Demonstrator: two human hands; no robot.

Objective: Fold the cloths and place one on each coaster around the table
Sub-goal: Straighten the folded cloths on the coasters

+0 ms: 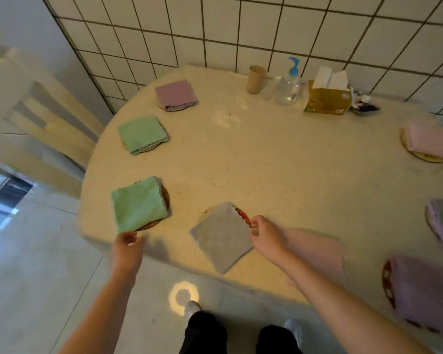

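At table edge, right hand (265, 235) pinches grey cloth (221, 237); left hand (127, 247) loosely curled, empty.

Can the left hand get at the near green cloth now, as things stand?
Probably yes. The left hand is at the near corner of the green cloth, which lies on top of its coaster, and nothing lies between them.

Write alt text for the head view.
Right hand pinches the grey cloth on its coaster; left hand hangs by a green cloth. More folded cloths ring the table.
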